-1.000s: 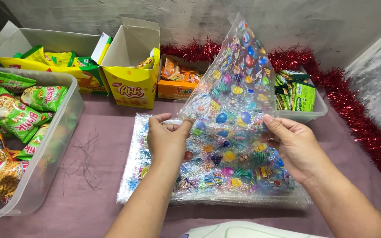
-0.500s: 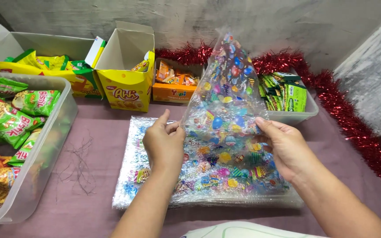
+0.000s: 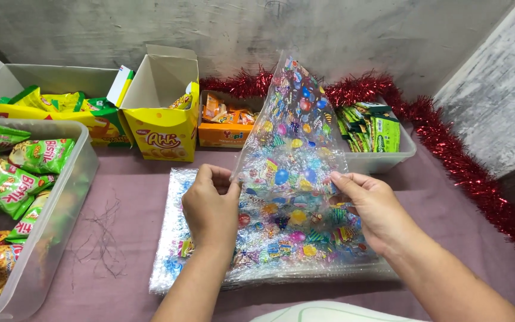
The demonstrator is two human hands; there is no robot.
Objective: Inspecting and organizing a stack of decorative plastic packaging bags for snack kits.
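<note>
Head view looks down on a clear plastic bag (image 3: 296, 149) printed with coloured balloons, lifted at a tilt so its far corner points up toward the wall. It rises from a flat stack of the same printed bags (image 3: 269, 238) lying on the mauve surface (image 3: 132, 203). The left hand (image 3: 211, 206) pinches the bag's near left edge between thumb and curled fingers; the right hand (image 3: 371, 209) grips the right edge, thumb on top and fingers behind the film. Both hands are closed on the bag.

Behind the stack, against the wall, stand an open yellow carton (image 3: 162, 113), a small orange box of sweets (image 3: 225, 125) and a clear tub of green packets (image 3: 377, 134). A wider yellow box (image 3: 37, 101) with green and yellow packets sits to the left. A large clear bin (image 3: 61, 203) of green and orange snack packets takes the left edge. Red tinsel (image 3: 466, 173) runs along the wall and down the right side.
</note>
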